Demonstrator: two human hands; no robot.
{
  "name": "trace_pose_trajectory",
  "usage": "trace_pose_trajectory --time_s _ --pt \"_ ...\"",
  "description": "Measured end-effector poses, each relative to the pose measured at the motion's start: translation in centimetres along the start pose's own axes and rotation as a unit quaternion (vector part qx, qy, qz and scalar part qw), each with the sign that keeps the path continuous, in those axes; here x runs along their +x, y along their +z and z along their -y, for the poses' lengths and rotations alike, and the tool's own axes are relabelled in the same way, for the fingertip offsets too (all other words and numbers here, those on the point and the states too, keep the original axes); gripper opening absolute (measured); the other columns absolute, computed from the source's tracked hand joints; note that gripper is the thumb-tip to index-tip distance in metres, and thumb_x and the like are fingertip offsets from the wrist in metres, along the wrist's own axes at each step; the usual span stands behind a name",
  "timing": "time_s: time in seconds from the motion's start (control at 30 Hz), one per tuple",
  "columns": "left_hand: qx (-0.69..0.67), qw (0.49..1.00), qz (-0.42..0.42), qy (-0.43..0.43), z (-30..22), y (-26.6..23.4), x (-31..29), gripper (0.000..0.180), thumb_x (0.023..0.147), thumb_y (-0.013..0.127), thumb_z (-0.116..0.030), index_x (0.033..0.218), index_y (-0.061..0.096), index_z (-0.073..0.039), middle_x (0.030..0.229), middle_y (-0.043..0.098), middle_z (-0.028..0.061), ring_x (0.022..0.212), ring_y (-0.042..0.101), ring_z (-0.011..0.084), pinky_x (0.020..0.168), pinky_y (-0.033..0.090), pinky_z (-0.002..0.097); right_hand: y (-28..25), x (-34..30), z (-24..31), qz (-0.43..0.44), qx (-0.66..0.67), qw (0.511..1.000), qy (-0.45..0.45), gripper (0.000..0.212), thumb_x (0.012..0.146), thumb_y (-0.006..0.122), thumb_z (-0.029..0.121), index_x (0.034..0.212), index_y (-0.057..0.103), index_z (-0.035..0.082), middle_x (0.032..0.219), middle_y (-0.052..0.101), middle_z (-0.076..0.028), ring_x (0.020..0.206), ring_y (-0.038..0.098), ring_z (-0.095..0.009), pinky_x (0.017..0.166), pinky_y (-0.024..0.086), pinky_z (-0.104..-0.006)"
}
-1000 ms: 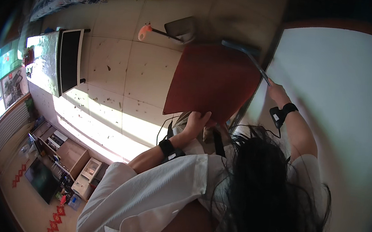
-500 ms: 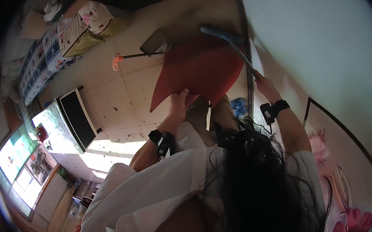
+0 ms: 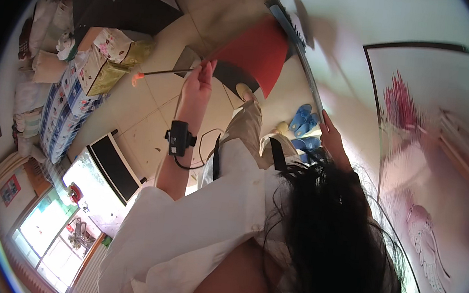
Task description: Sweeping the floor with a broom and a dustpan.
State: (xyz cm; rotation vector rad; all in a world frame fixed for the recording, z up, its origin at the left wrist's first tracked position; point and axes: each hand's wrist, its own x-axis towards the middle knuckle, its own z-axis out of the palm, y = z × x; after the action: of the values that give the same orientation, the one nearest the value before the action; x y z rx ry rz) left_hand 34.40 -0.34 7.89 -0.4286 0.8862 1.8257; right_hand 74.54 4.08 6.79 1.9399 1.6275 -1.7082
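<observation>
My left hand (image 3: 196, 89) is closed on the near left edge of a red floor mat (image 3: 255, 49), whose dark underside shows where it is lifted and bent. My right hand (image 3: 334, 139) grips the long grey handle of a broom (image 3: 310, 77). The broom's blue-grey head (image 3: 287, 24), with dark bristles, is at the foot of the wall beyond the mat. Just left of the mat lies a long-handled dustpan (image 3: 186, 61), its orange handle end (image 3: 138, 78) pointing left; my left hand partly covers it.
Blue slippers (image 3: 303, 122) lie between my feet and the right wall. A glossy framed panel (image 3: 416, 136) with pink pictures stands at the right. A dark cabinet (image 3: 124, 3) and a bed with bundled bedding (image 3: 71, 111) are at the left. Below them is a black-and-white appliance (image 3: 114, 166).
The mat's near edge has swung away from my body, and my left hand has moved farther out. The broom head has turned in line with the wall's foot. My view has shifted too.
</observation>
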Motion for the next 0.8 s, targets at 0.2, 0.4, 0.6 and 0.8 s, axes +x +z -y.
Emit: trace_pose_trajectory --time_s 0.2,0.4,0.6,0.8 --pt "-0.037 0.998 0.039 -0.016 3.5 0.6 -5.9 0.018 0.086 0.042 0.004 0.098 0.046 0.017 0.104 0.052 0.0228 0.098 0.054 0.0299 0.077 0.054 0.0229 0.5 -3.8 -10.9 0.073 0.212 0.97 0.095 0.046 0.091 0.04 0.026 0.135 0.027 0.029 0.054 0.037 0.002 0.039 0.034 -0.007 0.035 0.03 -0.0216" --pt "0.014 0.999 -0.02 -0.033 7.2 -2.5 -8.4 0.017 0.085 0.042 0.004 0.097 0.045 0.015 0.103 0.052 0.0243 0.097 0.055 0.031 0.075 0.055 0.0238 3.3 0.8 -21.1 0.102 0.311 0.932 0.153 0.045 0.09 0.04 0.024 0.133 0.03 0.028 0.054 0.037 0.001 0.037 0.032 -0.008 0.033 0.028 -0.0211" --pt "0.096 0.993 -0.041 -0.054 12.0 -5.2 -12.7 0.023 0.085 0.042 0.003 0.104 0.041 0.015 0.102 0.053 0.0278 0.097 0.056 0.0354 0.075 0.055 0.0252 5.0 -1.5 -30.6 0.088 0.28 0.912 0.287 0.049 0.09 0.041 0.024 0.135 0.022 0.028 0.049 0.035 -0.001 0.036 0.035 -0.009 0.032 0.03 -0.0231" --pt "0.125 0.988 -0.058 -0.071 12.6 -4.8 -18.4 0.022 0.087 0.041 0.0 0.103 0.041 0.015 0.095 0.054 0.0262 0.094 0.056 0.0384 0.073 0.056 0.0259 8.1 -8.4 -32.3 0.055 0.286 0.92 0.261 0.049 0.091 0.04 0.026 0.136 0.021 0.023 0.049 0.037 -0.001 0.036 0.036 -0.01 0.032 0.03 -0.0237"
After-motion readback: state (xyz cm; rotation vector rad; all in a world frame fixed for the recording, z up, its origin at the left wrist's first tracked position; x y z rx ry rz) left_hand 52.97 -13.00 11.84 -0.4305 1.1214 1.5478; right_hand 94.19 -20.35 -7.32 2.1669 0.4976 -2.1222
